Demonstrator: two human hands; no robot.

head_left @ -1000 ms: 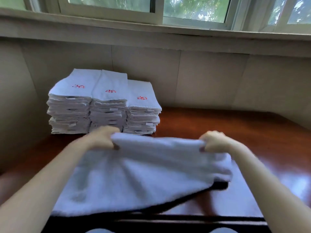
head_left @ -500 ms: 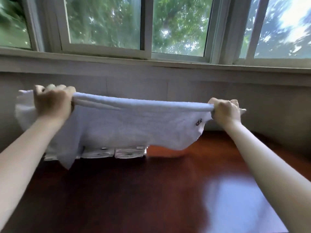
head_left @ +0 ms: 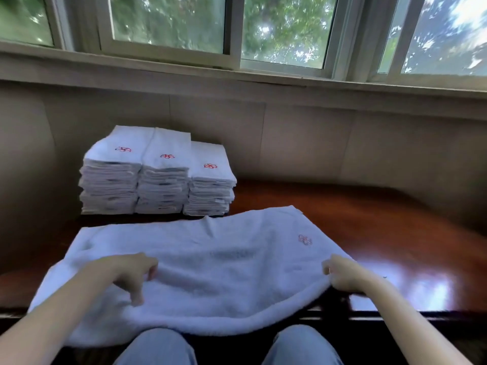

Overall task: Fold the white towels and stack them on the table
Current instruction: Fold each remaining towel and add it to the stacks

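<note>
Towel (head_left: 224, 270) lies spread on table (head_left: 390, 233) before three stacks (head_left: 158, 177); right hand (head_left: 342, 277) grips its edge, left hand (head_left: 126, 272) rests loose-fingered on it.

free: open table (head_left: 369, 219) right of towel (head_left: 210, 259) | blocked: towel stacks (head_left: 158, 180) far-left — wall (head_left: 316, 140) apparently just behind

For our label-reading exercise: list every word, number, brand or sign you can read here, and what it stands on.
No words or numbers can be read.
Red embroidered emblems on the three stacks of folded towels: motifs, no legible letters.
Faint emblem on the spread towel: too blurred to read.
</note>
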